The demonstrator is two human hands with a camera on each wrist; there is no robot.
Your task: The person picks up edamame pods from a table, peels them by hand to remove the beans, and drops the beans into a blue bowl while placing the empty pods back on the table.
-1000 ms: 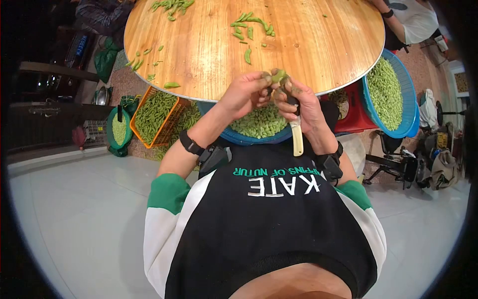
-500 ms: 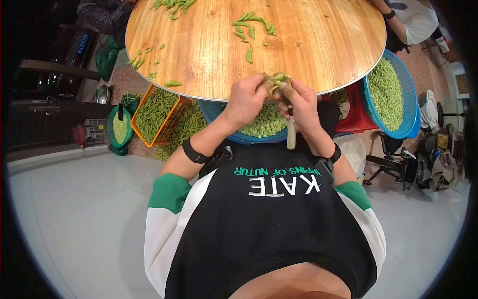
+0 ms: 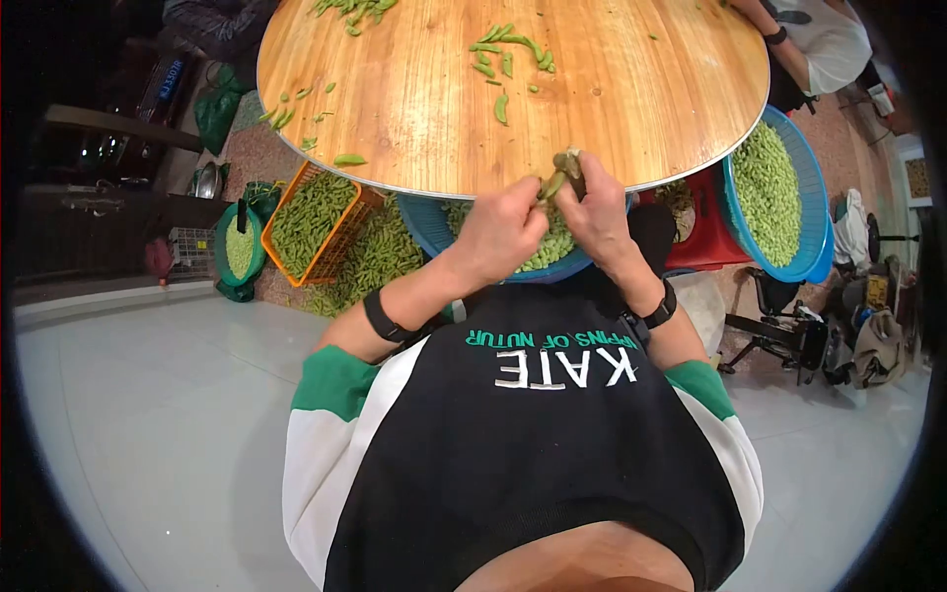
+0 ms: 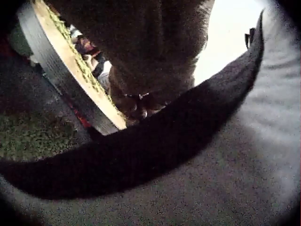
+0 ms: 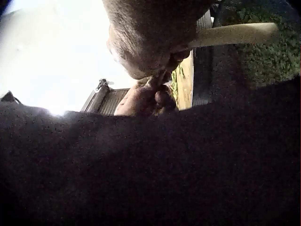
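Over the near edge of the round wooden table (image 3: 424,128), the left hand (image 3: 501,232) pinches one end of a green pod (image 3: 554,185) in its curled fingers. Close on its right, the right hand (image 3: 598,219) has its fingers curled at the pod's other end. In the right wrist view, a cream knife handle (image 5: 235,35) sticks out of the right hand (image 5: 146,37); its blade is hidden. Shelled green beans (image 3: 548,249) lie below the hands in a blue basin (image 3: 422,225). The left wrist view shows the left hand (image 4: 141,52) dark, its fingertips unclear.
Loose pods (image 3: 501,109) lie on the table. An orange crate (image 3: 328,242) of pods stands at left, beside a pod heap (image 3: 370,261) and a green basin (image 3: 258,247). At right are a large blue basket (image 3: 817,222) of beans, a red stool (image 3: 705,232) and another person's arm (image 3: 774,44).
The left hand has turned, knuckles now up, and dropped slightly toward the body. The hands have drawn a little apart around the pod. The knife handle has gone out of sight in the head view.
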